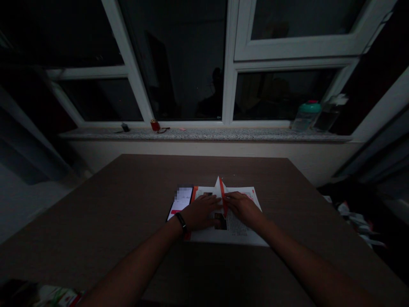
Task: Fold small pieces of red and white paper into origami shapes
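A printed sheet [236, 237], like a newspaper page or brochure with text and dark pictures, lies on the table. On top of it is a white folded paper [218, 184] with a red edge, its pointed tip directed away from me. My left hand [201, 211], a dark band on its wrist, lies over the sheet with fingers stretched out, fingertips at the paper's left side. My right hand [244, 207] has its fingers closed at the paper's right side, along the red edge. My fingers partly cover the paper's lower part.
A lit phone [182, 198] lies just left of the sheet on the brown table [128, 192]. The stone windowsill [204, 134] behind it holds a small red jar [155, 125], a teal-topped jug [308, 114] and a clear bottle [330, 111].
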A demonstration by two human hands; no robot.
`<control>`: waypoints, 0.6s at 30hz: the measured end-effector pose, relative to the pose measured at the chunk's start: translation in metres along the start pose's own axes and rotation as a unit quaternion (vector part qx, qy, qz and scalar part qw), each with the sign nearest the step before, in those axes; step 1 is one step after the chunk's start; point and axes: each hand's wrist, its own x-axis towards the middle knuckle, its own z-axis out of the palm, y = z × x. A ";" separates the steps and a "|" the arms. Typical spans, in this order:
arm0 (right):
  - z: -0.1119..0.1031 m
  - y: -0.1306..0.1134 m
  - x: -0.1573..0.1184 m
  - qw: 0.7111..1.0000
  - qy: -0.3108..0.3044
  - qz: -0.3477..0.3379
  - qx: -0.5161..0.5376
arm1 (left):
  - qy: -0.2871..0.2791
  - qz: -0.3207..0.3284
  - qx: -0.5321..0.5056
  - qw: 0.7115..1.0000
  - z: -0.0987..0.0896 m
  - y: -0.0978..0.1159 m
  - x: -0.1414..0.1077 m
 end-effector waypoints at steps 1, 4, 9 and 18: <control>0.001 0.001 0.001 1.000 0.002 0.005 0.001 | 0.007 -0.004 -0.005 1.000 0.000 0.000 0.002; 0.004 0.004 0.004 1.000 0.007 0.011 0.008 | 0.028 -0.041 -0.024 0.998 0.003 0.000 0.010; 0.007 0.007 0.007 1.000 0.010 0.010 0.015 | 0.065 -0.121 -0.041 0.990 0.010 -0.002 0.020; 0.001 0.000 0.005 1.000 -0.003 0.016 0.020 | 0.083 -0.146 -0.044 0.985 0.013 0.000 0.021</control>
